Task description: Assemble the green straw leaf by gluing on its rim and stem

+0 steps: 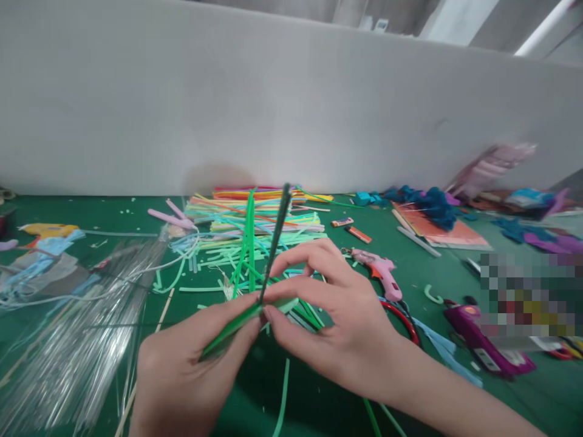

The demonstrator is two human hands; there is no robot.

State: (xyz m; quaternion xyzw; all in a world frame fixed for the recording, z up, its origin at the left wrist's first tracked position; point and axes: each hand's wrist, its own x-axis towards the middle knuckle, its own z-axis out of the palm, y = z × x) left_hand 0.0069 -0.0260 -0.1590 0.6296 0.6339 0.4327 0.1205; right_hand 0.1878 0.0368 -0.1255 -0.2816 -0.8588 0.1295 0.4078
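Observation:
Close in front of me, my left hand [191, 364] is closed, pinching a long bright green strip [232, 328] between thumb and fingers. My right hand [341, 309] meets it at the fingertips, its thumb and index finger closed on the strips where they come together. From that pinch a narrow dark green strip [277, 237] stands up, slightly tilted to the right. A paler green end [288, 305] shows under the right fingers. Just behind the hands rise looped green strips [250, 243]. The exact joint between the strips is hidden by my fingertips.
Piles of coloured strips [268, 227] lie behind the hands on the green table [319, 388]. Clear thin sticks [113, 315] spread at left, near a yellow glue gun [50, 230]. At right are a pink glue gun [382, 270], a purple tool [487, 346] and a red handle [403, 318].

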